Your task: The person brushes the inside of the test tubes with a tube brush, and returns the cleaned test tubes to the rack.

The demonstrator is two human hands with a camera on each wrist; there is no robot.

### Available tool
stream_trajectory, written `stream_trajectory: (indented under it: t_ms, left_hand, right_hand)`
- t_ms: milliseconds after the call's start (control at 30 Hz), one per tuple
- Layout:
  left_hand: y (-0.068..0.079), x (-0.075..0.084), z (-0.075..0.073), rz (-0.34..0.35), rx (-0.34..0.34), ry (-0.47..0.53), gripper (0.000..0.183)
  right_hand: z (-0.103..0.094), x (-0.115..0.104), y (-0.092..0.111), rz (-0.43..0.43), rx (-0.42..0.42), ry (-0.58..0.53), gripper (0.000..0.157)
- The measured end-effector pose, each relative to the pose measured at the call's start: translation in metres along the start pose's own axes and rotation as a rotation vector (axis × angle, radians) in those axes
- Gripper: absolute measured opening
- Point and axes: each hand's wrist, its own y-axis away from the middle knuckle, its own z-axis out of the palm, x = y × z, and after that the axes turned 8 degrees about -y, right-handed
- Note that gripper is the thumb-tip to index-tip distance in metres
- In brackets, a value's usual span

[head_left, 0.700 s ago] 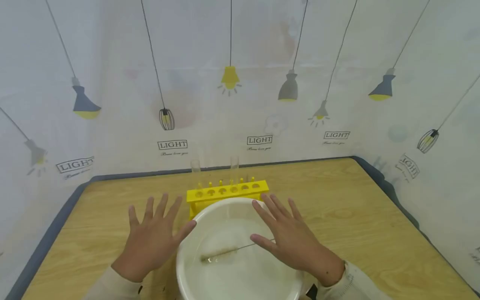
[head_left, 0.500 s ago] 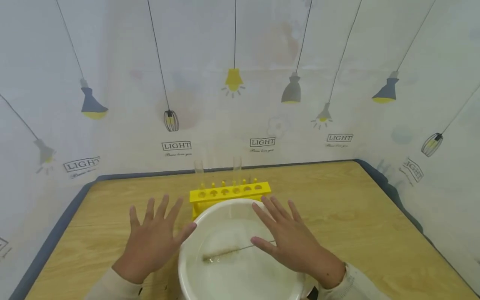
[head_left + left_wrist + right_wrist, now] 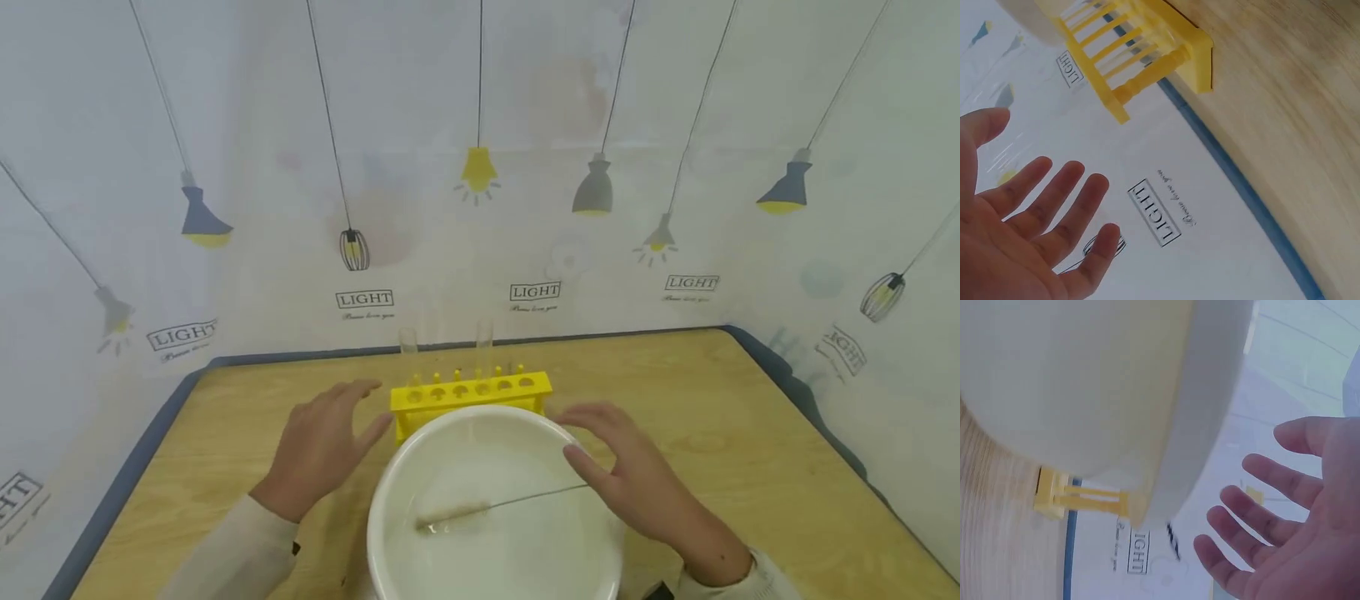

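A white round basin (image 3: pixel 378 521) with what looks like clear water stands in front of me. A test tube brush (image 3: pixel 455 514) lies in it, bristles to the left and its thin wire handle running right. In the right wrist view the twisted wire end (image 3: pixel 1174 540) sticks out past the rim. My left hand (image 3: pixel 318 450) hovers left of the basin, fingers relaxed and holding nothing. My right hand (image 3: pixel 645 483) is at the basin's right rim, fingers loosely bent, and hides part of it in the head view. The right wrist view shows it apart from the basin.
Behind the basin stands a yellow test tube rack (image 3: pixel 472 390), partly hidden by the rim. Two clear test tubes, one at the left (image 3: pixel 408 354) and one nearer the middle (image 3: pixel 484 350), stand upright in it. The wooden table (image 3: pixel 675 400) ends at a printed wall covering (image 3: pixel 420 183).
My hands have turned from spread fingers, palms down, to palms facing inward with fingers slightly bent. The right hand has moved right, uncovering more of the brush handle. The head view has shifted slightly.
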Motion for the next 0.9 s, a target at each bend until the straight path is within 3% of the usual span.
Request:
stream_trajectory:
  t_ms: [200, 400, 500, 733, 900]
  left_hand:
    - [-0.022, -0.003, 0.010, -0.099, -0.192, 0.132, 0.051]
    - [-0.036, 0.000, 0.027, -0.154, -0.362, 0.290, 0.057]
    - [-0.037, -0.001, 0.036, -0.171, -0.413, 0.345, 0.059]
    - [-0.042, -0.004, 0.048, -0.140, -0.409, 0.376, 0.056]
    - [-0.044, -0.005, 0.053, -0.087, -0.375, 0.328, 0.048]
  right_hand:
    - [-0.011, 0.013, -0.002, 0.049, 0.054, 0.051, 0.030]
    - [-0.013, 0.022, 0.000, 0.153, 0.005, 0.024, 0.023]
    - [-0.013, 0.025, 0.001, 0.215, -0.036, -0.002, 0.020]
    - [-0.020, 0.034, 0.000, 0.304, -0.203, -0.016, 0.026]
    - [-0.023, 0.037, -0.002, 0.318, -0.298, -0.054, 0.033]
